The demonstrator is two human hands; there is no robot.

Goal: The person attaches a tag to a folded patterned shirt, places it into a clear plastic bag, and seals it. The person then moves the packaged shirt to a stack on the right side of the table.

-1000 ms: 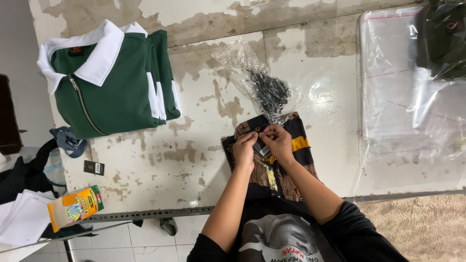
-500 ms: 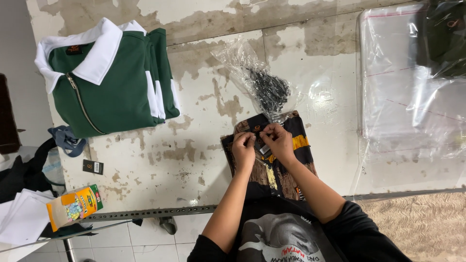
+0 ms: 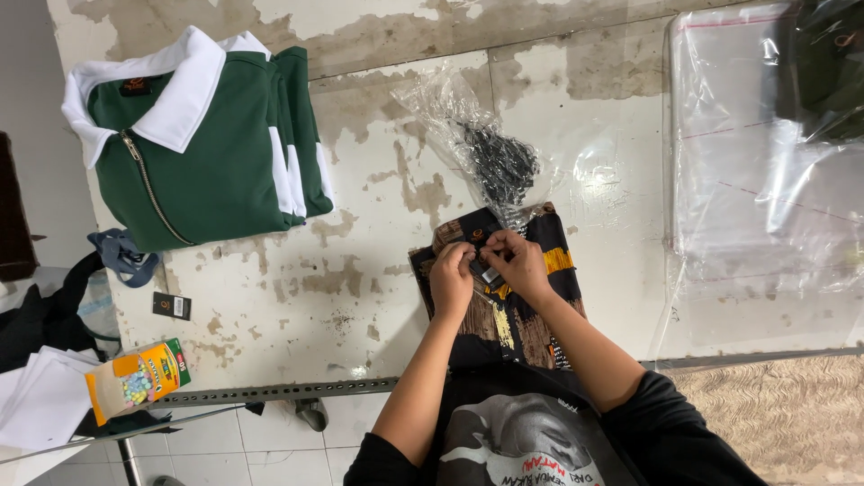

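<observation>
A folded dark patterned garment (image 3: 526, 319) with brown and yellow patches lies at the table's near edge. My left hand (image 3: 450, 281) and my right hand (image 3: 517, 263) meet over its top part. Between their fingers sits a small dark tag (image 3: 488, 273) at the garment's collar; both hands pinch it. Just beyond the hands lies a clear plastic bag (image 3: 454, 117) holding a bundle of small black fasteners (image 3: 502, 166).
A folded green jacket (image 3: 207, 171) with a white collar and zipper lies at the far left. Clear plastic bags (image 3: 756, 180) are stacked on the right. A small black tag (image 3: 171, 306) lies on the worn table (image 3: 360, 270). A small colourful box (image 3: 135, 382) sits lower left.
My hands shifted slightly on the tag at the garment's collar. Nothing else moved.
</observation>
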